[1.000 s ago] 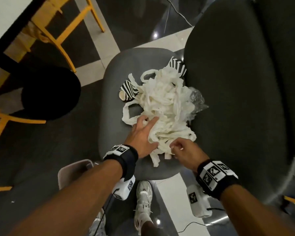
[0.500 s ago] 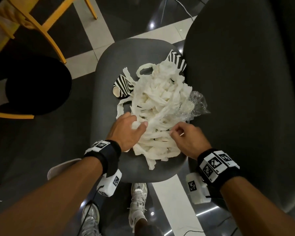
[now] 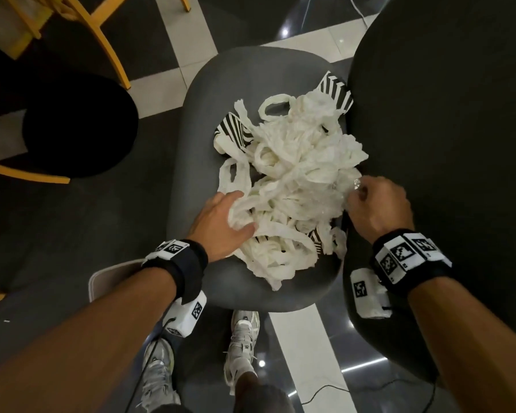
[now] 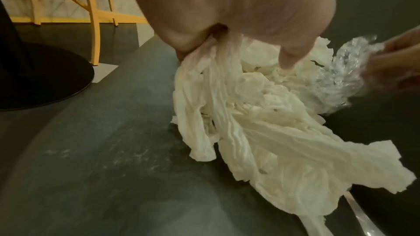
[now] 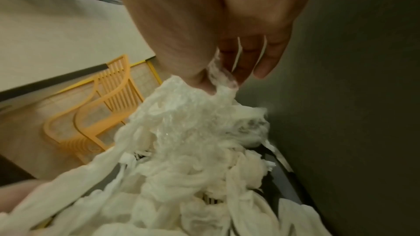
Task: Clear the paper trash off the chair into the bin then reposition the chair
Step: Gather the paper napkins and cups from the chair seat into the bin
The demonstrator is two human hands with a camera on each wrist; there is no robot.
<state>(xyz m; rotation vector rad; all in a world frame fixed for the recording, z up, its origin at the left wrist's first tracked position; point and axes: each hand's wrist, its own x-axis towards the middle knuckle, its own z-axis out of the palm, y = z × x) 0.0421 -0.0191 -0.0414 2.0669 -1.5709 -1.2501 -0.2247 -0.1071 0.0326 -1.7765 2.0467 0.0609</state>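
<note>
A heap of white paper strips (image 3: 292, 186) lies on the grey chair seat (image 3: 200, 120), mixed with black-and-white striped cups (image 3: 233, 131) and a crumpled clear plastic wrap (image 3: 337, 195). My left hand (image 3: 227, 219) grips strips at the heap's near left side; the left wrist view shows paper strips (image 4: 227, 96) bunched between its fingers (image 4: 288, 60). My right hand (image 3: 373, 201) pinches the plastic wrap (image 5: 200, 107) at the heap's right edge, beside the chair's dark backrest (image 3: 444, 144).
A yellow wooden chair (image 3: 81, 34) and a black round table base (image 3: 78, 126) stand to the left. A pale bin rim (image 3: 108, 275) shows under my left forearm. My feet in white shoes (image 3: 242, 338) stand below the seat's front edge. A cable (image 3: 355, 13) runs across the tiled floor.
My left hand has dug deeper into the strips and closed on them. My right hand moved right and farther, from the heap's near edge onto the plastic wrap.
</note>
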